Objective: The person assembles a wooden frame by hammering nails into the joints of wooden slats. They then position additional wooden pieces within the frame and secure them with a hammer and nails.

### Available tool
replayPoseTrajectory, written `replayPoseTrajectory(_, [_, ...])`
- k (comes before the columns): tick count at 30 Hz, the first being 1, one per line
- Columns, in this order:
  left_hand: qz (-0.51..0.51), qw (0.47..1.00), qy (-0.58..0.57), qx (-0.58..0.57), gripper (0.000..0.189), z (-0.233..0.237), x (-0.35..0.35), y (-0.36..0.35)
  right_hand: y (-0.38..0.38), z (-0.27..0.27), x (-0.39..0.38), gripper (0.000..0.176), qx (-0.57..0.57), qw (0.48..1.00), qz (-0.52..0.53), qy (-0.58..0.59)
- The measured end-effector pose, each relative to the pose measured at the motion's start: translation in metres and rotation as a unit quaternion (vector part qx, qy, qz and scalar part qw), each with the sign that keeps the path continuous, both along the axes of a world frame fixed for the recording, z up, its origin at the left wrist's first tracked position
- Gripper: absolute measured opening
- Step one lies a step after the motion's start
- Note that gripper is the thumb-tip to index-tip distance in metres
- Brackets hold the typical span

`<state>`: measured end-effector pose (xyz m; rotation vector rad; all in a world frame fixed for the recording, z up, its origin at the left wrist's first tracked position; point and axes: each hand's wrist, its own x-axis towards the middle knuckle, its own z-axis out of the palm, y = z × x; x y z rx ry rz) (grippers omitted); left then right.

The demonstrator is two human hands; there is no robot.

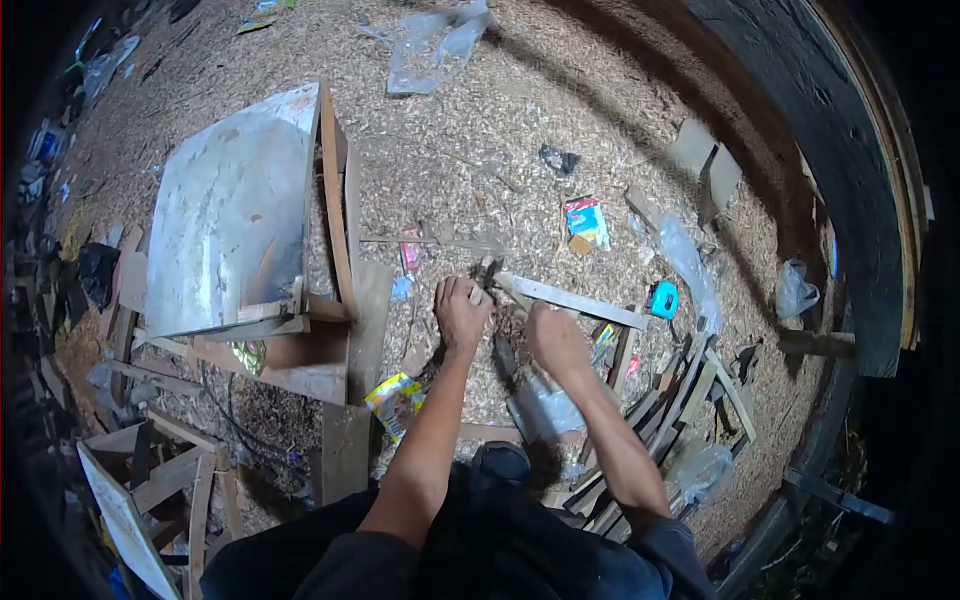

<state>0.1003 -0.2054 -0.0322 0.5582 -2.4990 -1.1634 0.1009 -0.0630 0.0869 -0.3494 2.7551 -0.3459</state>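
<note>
The left hand (461, 315) bends its fingers over a small wood piece (478, 296); how firmly, I cannot tell. The right hand's (556, 342) fingers curl around a slim stick (514, 292), a pale strip (585, 301) just beyond them. Best keep the left fingertips clear of the stick's end.

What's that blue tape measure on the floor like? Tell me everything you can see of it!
The tape measure is a small, chunky case with rounded corners, bright turquoise-blue with a dark patch on its face. It looks like plastic. It rests on the chip-covered ground, close by the far end of a pale wooden strip, out to the right of the right hand. No pulled-out tape shows, and neither hand touches it. Any writing is too small to read.
</note>
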Motion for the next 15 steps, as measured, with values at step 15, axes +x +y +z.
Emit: replayPoseTrajectory(15, [-0.016, 0.998, -0.06, -0.007, 0.021, -0.005, 0.013, -0.001, -0.038, 0.038, 0.006, 0.032, -0.271, 0.931, -0.221, 0.103])
